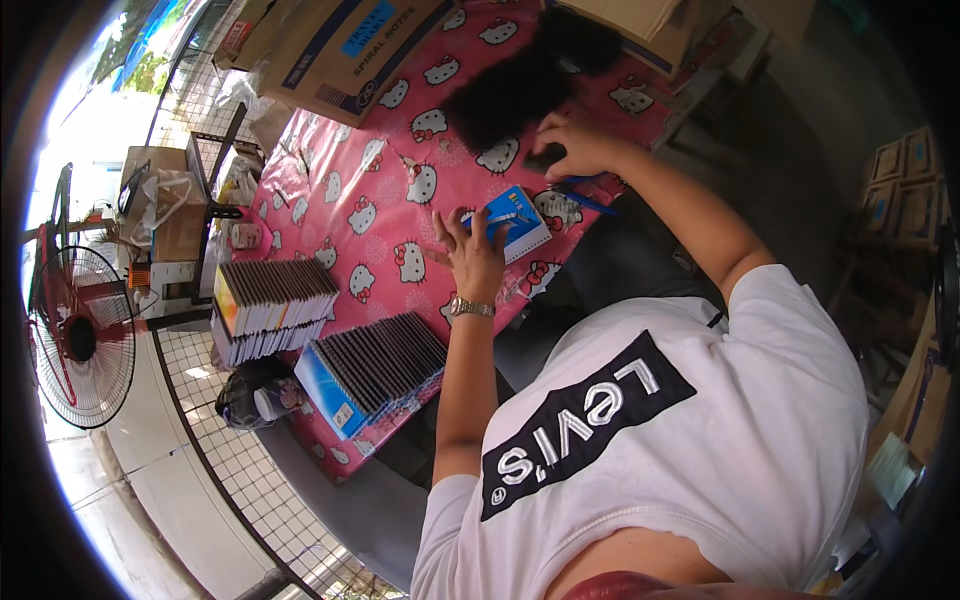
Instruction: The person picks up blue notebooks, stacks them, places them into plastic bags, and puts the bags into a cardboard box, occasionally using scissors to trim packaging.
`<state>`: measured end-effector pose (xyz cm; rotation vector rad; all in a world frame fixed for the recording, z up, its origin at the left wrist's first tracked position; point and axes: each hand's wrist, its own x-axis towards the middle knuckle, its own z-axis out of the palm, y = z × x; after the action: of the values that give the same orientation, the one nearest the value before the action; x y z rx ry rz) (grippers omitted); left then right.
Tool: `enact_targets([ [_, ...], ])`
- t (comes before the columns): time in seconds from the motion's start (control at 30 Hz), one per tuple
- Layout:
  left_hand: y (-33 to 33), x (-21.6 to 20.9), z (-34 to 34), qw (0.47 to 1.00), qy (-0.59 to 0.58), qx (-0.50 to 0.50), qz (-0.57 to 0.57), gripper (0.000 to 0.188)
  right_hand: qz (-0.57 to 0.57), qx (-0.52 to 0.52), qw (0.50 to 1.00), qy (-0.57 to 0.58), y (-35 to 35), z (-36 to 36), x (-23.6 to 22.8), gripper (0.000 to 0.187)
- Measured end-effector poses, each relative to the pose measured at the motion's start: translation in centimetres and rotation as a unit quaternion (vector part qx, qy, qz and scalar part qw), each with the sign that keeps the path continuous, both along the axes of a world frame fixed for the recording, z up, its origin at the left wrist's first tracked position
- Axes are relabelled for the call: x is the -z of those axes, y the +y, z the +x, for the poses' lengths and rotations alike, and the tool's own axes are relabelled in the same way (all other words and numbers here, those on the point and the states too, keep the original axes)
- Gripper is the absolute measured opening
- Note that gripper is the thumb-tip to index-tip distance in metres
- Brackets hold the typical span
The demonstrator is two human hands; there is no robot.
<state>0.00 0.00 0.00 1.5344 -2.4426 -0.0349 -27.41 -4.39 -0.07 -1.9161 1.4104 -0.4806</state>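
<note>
My left hand (470, 250), with a watch at its wrist, has its fingers spread, the tips at the left edge of a small blue-covered notepad (522, 222). The notepad lies on the pink table cover, a row of holes along its white lower right edge. My right hand (575, 148) is just beyond the notepad, fingers curled round a small dark thing (545, 160) too unclear to name. Below that hand lies a tool with blue handles (592, 200), partly hidden. Next to the right hand spreads a heap of black, fuzzy-looking material (510, 95), possibly binding coils.
Black-spined spiral notebooks (375, 365) stand in a row at the table's near left, another stack (272, 305) beyond them. Cardboard boxes (350, 60) line the far edge. To the left are a fan (80, 335) and a wire grid; more boxes (900, 185) are at right.
</note>
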Motion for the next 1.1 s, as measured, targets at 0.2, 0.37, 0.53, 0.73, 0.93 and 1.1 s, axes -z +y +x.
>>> enact_targets([
  [0.2,-0.8,1.2,0.0,0.989,0.122,0.083,-0.008,0.031,0.187,-0.159,0.96,-0.138,-1.3,2.5,-1.5,0.043],
  [0.37,-0.7,0.5,-0.6,0.985,0.145,0.093,0.001,0.031,0.289,-0.148,0.852,-0.41,-0.5,2.0,0.5,0.039],
  [0.53,-1.3,0.2,-0.1,0.985,0.149,0.092,0.005,0.037,0.292,-0.138,0.826,-0.463,-0.3,2.8,0.3,0.038],
  [0.73,-1.4,-0.2,-0.1,0.984,0.158,0.081,0.026,0.04,0.275,-0.144,0.837,-0.45,-0.3,3.5,-0.1,0.036],
  [0.93,-3.1,-0.8,2.4,0.978,0.187,0.069,0.065,0.035,0.221,-0.084,0.915,-0.328,-1.4,4.3,-1.4,0.035],
  [1.1,-3.6,-0.6,3.0,0.952,0.258,0.051,0.157,0.029,0.334,-0.164,0.762,-0.53,-2.5,4.8,-0.1,0.036],
])
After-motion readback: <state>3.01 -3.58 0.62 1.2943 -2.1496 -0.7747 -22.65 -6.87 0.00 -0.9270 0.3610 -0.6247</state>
